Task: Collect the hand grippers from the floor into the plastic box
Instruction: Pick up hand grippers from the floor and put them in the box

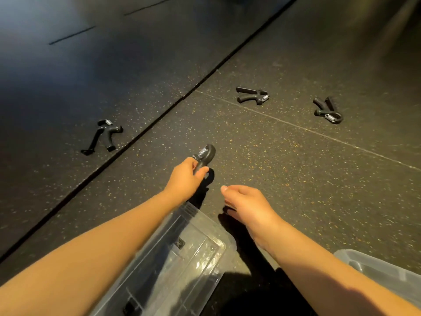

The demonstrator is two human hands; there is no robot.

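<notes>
My left hand (185, 179) grips a black hand gripper (205, 156) by its handles, its spring end pointing up and away, just above the floor. My right hand (246, 204) hovers beside it with loosely curled fingers and holds nothing. Three more black hand grippers lie on the floor: one at the left (102, 136), one further off in the middle (251, 95), one at the right (328, 109). A clear plastic box (218, 238) sits under my left forearm, near me.
A second clear plastic piece (376, 267), perhaps a lid or another box, shows at the lower right. The floor is dark speckled rubber tiles (273, 156) with a raised seam (136, 137) running diagonally past the left gripper.
</notes>
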